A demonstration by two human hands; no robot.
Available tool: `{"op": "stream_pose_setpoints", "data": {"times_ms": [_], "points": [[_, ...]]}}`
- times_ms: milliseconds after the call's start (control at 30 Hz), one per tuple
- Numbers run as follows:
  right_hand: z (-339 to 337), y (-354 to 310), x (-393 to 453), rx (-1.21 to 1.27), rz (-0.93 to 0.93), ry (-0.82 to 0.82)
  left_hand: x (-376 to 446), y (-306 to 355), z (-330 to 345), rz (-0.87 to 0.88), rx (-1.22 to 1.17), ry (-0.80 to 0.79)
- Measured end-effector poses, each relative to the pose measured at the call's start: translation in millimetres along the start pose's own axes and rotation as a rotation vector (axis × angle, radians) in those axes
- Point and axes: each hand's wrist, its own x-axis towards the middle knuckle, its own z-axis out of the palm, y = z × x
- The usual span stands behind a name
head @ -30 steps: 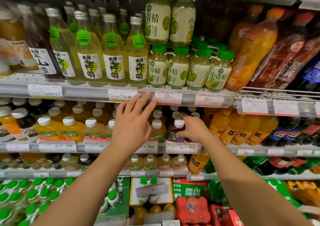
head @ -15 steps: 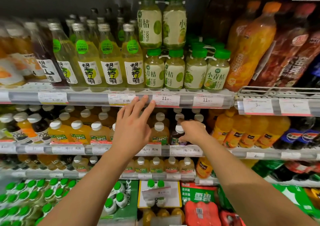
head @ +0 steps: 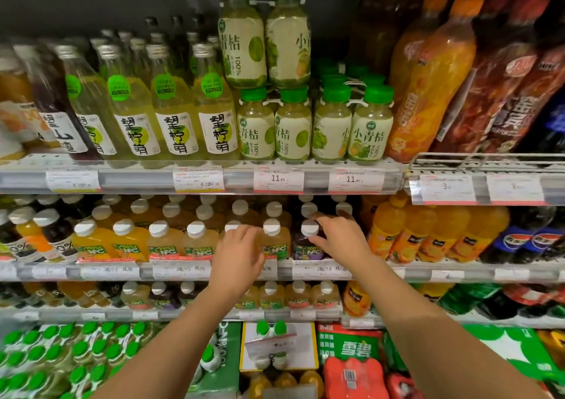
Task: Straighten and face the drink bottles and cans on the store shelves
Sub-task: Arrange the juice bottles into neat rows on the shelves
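Two hands reach in: left hand (head: 237,253) and right hand (head: 337,239). On the upper shelf, four small green-capped bottles (head: 315,129) stand along the front, with two more green-capped bottles (head: 264,36) stacked above them (further ones behind are too hidden to count). To their left, four yellow lemon bottles (head: 171,108) front that row. Two "11" price tags (head: 316,180) show below.

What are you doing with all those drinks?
A person is tidying juice bottles on the second shelf of a store drinks rack. The right hand holds a dark purple bottle up by its white cap. The left hand is on an orange juice bottle beside it; whether it is gripping is hard to tell. Both bottles stand upright at the shelf's front edge.
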Motion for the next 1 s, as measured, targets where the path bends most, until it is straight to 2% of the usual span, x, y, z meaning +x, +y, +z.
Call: {"op": "stream_pose_setpoints", "data": {"times_ms": [133,267,400,600,1000], "points": [[5,0,1,0.002,0.011,0.021,39,8,12,-0.083,0.142,-0.096],[7,-1,2,0.042,0.04,0.008,59,23,16,-0.182,0.156,-0.175],[4,-4,2,0.047,0.05,0.002,61,28,19,-0.156,0.144,-0.121],[0,-4,3,0.038,0.051,-0.019,68,24,10,-0.107,0.199,-0.198],[-8,-5,3,0.016,0.044,-0.055,61,25,8,-0.069,0.318,-0.195]]}}
